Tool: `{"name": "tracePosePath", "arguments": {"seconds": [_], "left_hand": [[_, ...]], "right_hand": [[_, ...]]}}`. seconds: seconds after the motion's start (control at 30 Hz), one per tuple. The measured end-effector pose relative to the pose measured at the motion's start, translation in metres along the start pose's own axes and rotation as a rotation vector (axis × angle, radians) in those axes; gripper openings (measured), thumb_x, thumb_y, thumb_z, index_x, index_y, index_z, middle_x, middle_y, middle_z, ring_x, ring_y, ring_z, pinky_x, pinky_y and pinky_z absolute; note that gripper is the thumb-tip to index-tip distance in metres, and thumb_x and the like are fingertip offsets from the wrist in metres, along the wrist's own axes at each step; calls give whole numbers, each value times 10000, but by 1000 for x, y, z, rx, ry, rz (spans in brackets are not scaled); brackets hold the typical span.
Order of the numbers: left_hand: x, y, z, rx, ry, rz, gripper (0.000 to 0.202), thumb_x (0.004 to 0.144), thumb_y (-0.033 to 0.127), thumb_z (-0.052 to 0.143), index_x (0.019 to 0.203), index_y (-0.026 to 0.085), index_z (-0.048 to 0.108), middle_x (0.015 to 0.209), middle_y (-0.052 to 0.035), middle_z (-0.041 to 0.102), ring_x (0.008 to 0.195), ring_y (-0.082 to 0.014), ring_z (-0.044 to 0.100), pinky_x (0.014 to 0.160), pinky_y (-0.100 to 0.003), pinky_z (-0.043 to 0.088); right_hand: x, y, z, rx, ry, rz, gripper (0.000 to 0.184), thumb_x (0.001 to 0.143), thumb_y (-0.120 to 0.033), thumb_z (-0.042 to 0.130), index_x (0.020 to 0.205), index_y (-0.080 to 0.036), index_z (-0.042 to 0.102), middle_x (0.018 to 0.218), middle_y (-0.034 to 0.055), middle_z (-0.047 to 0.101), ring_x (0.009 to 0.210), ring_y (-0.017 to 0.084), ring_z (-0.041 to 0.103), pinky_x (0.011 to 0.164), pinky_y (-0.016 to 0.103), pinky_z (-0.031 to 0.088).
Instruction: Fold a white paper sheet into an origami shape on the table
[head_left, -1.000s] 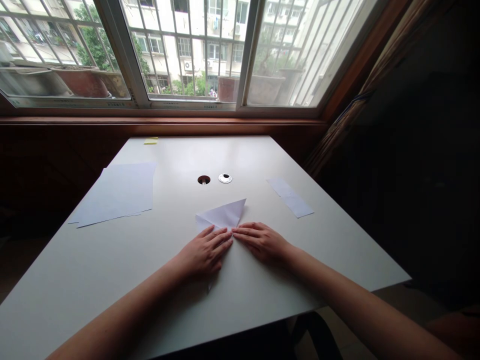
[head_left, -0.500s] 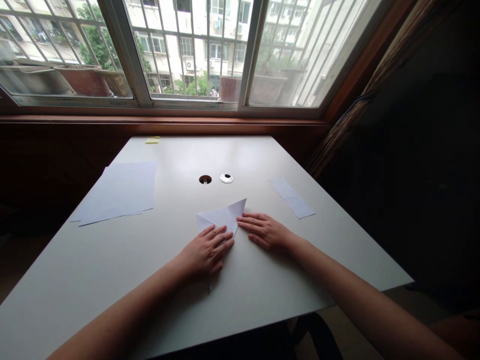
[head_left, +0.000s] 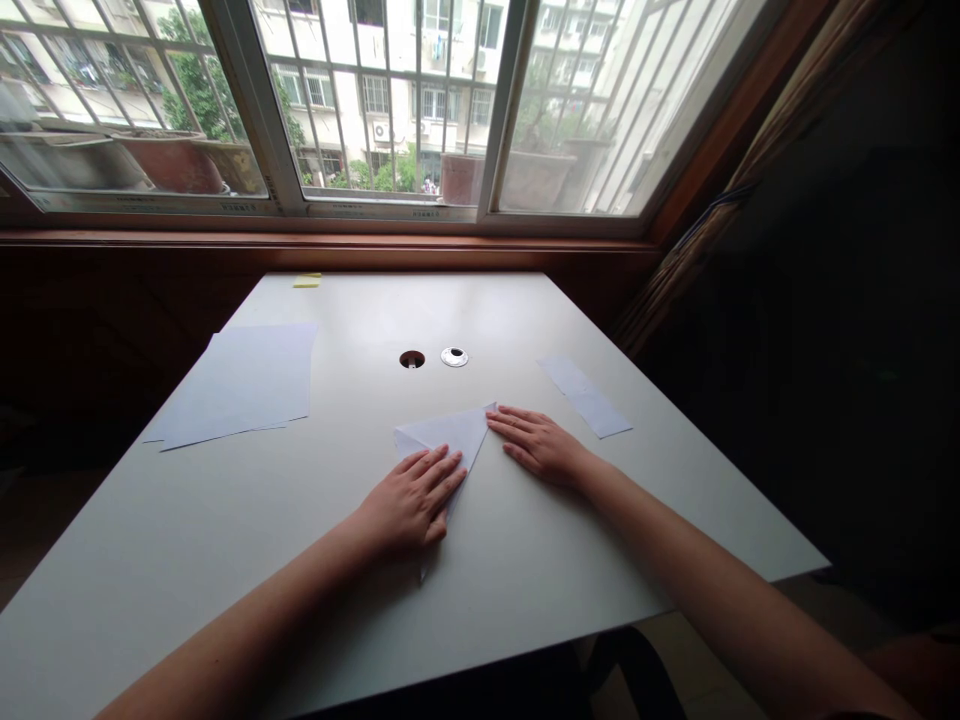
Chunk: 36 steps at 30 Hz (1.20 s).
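A folded sheet of white paper (head_left: 450,428) lies on the white table (head_left: 360,640) in front of me, its upper edge running to a point at the right. My left hand (head_left: 416,495) rests flat on the lower part of the paper, fingers extended and pointing up and right; it covers much of that part. At the paper's right corner, my right hand (head_left: 541,445) touches the edge with its fingertips. Its fingers are stretched out and lie low over the tabletop.
Larger white sheets (head_left: 240,385) lie at the table's left edge. A narrow creased paper strip (head_left: 592,400) is to the right. Behind the folded paper are a round hole (head_left: 412,360) and a round cover (head_left: 454,357). Yellow sticky notes (head_left: 307,281) sit near the far edge.
My right hand has slid up and slightly right along the paper's right edge to its corner. That corner, raised before, now lies flatter. My left hand stays on the paper, shifted slightly upward.
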<state>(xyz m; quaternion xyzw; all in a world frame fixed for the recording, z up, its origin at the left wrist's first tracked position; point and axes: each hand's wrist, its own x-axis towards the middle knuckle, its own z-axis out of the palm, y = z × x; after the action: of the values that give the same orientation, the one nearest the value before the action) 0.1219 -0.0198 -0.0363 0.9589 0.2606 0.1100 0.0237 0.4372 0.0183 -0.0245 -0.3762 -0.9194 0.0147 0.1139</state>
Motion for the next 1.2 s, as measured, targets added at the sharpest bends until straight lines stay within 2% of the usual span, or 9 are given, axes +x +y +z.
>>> {"name": "tracePosePath", "arguments": {"seconds": [0.2, 0.37, 0.53, 0.63, 0.77, 0.87, 0.97, 1.2], "left_hand": [[1, 0, 0, 23, -19, 7, 643, 934, 348, 460, 1532, 187, 288, 1583, -92, 304, 1472, -297, 232, 1197, -438, 187], [1, 2, -1, 38, -11, 5, 636, 937, 342, 455, 1531, 182, 291, 1586, -90, 295, 1476, -293, 222, 1204, -435, 171], [1, 4, -1, 42, 2, 9, 631, 941, 336, 455, 1530, 178, 293, 1583, -94, 302, 1474, -294, 226, 1202, -440, 180], [0, 4, 0, 38, 14, 12, 627, 940, 333, 461, 1526, 175, 302, 1579, -100, 311, 1472, -299, 232, 1198, -445, 190], [-1, 3, 0, 32, 36, 18, 639, 937, 321, 468, 1533, 179, 285, 1571, -107, 325, 1468, -302, 242, 1191, -452, 202], [-2, 1, 1, 30, 22, 29, 652, 930, 342, 493, 1534, 215, 282, 1587, -99, 292, 1469, -310, 232, 1187, -465, 203], [-2, 0, 2, 30, -19, 23, 645, 929, 380, 506, 1527, 261, 297, 1605, -84, 246, 1473, -318, 217, 1184, -476, 201], [-4, 4, -1, 36, -60, 1, 635, 937, 376, 483, 1529, 247, 293, 1606, -90, 245, 1474, -330, 208, 1187, -488, 189]], "right_hand": [[6, 24, 6, -53, 17, 119, 498, 1007, -373, 403, 1493, -267, 390, 1522, -2, 417, 1418, 244, 369, 1166, 436, 340], [5, 24, 7, -87, 3, 179, 509, 1015, -392, 368, 1504, -252, 372, 1549, 7, 369, 1436, 255, 334, 1173, 450, 325], [-1, 5, 6, -81, 6, 170, 547, 1007, -380, 401, 1533, -276, 292, 1596, 15, 258, 1471, 283, 246, 1171, 504, 300], [-5, -17, 4, -28, -2, 72, 527, 1009, -352, 412, 1523, -283, 317, 1562, 27, 348, 1458, 264, 285, 1181, 499, 280], [-9, -46, 1, 61, -1, -57, 526, 998, -310, 442, 1513, -266, 343, 1517, 32, 430, 1424, 235, 359, 1174, 454, 321], [-10, -55, 0, 87, 24, -81, 513, 990, -283, 454, 1497, -259, 380, 1493, 28, 465, 1410, 229, 385, 1163, 444, 351], [-8, -45, 1, 91, 52, -55, 491, 986, -267, 454, 1476, -252, 418, 1475, 31, 489, 1400, 230, 401, 1152, 449, 378], [3, 9, 7, 82, 156, 106, 419, 1001, -281, 424, 1409, -265, 516, 1405, 23, 564, 1337, 224, 491, 1135, 449, 422]]}}
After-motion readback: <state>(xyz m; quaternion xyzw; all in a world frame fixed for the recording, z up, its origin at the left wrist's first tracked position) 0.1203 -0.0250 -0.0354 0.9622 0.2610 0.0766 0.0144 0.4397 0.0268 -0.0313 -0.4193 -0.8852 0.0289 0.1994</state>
